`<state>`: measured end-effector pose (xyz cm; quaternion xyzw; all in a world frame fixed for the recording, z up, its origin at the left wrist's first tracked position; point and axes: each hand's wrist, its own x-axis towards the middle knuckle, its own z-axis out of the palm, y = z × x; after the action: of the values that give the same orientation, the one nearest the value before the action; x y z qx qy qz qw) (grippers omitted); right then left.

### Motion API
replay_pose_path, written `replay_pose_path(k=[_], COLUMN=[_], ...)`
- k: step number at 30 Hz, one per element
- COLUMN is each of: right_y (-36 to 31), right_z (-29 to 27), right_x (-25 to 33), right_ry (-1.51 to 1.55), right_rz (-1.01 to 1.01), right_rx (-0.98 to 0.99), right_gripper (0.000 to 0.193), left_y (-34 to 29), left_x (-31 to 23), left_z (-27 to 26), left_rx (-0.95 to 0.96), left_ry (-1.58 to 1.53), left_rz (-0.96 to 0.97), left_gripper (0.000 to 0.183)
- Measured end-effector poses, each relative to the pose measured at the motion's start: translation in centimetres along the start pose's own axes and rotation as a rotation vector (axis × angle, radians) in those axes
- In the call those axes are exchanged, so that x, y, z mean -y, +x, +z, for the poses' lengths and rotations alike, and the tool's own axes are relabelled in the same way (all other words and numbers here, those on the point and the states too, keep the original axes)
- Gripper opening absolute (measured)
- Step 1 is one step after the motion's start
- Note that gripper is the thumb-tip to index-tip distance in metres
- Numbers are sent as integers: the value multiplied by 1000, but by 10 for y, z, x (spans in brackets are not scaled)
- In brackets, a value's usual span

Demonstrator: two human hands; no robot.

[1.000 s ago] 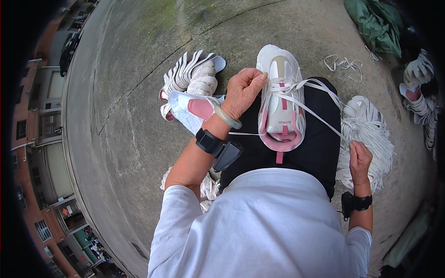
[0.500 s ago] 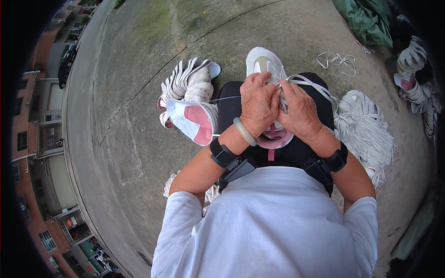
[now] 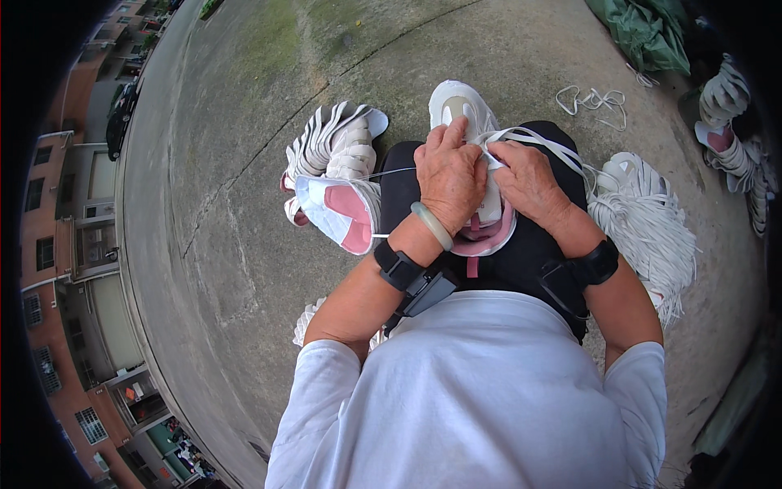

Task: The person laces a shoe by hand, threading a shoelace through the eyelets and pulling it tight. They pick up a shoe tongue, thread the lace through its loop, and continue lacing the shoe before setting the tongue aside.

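Observation:
A white and beige sneaker point(image 3: 479, 116) with pink lining lies across my black-trousered lap, toe pointing away. My left hand point(image 3: 450, 173) is closed over its left side, fingers resting along the upper near the eyelets. On the other side my right hand point(image 3: 529, 181) pinches a white shoelace point(image 3: 555, 147) at the lacing, and loops of it trail off to the right. The fingertips of both hands nearly meet over the tongue, and they hide most of the eyelets. A thin white cord point(image 3: 389, 173) runs from the left hand side toward a stack of shoe uppers.
Nested white shoe uppers point(image 3: 346, 143) with pink linings lie on the concrete at left. A thick bundle of white laces point(image 3: 643, 224) is at my right. Beyond it are a loose lace point(image 3: 599, 102), a green sack point(image 3: 643, 33) and more stacked uppers point(image 3: 725, 102).
My right hand has moved slightly up the shoe, showing more of the tongue and pink opening. My left hand has shifted a little left, and the toe has tilted left.

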<state>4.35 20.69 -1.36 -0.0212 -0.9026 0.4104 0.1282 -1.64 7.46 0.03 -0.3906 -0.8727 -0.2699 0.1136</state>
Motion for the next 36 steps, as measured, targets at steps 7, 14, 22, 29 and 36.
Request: replay_pose_path(k=[7,14,22,29,36], right_y=[-3,-17,-33,-29,6], right_z=[3,4,10,10,2], right_x=[-9,-6,-10,-7,-5], right_ry=[276,304,353,234,1018], right_rz=[120,294,340,279,601], right_rx=[6,-144,-183,-84,-59], right_gripper=[25,39,49,59,26], left_y=[7,3,-131,-235,-134], left_x=[-5,-13,150,226,168], left_z=[8,-11,-114,-203,-94], left_rx=[21,8,123,483,120], left_ry=[211,212,562,995,259], left_rz=[126,426,-214,-1252,-420], left_gripper=[17,20,4,26,13])
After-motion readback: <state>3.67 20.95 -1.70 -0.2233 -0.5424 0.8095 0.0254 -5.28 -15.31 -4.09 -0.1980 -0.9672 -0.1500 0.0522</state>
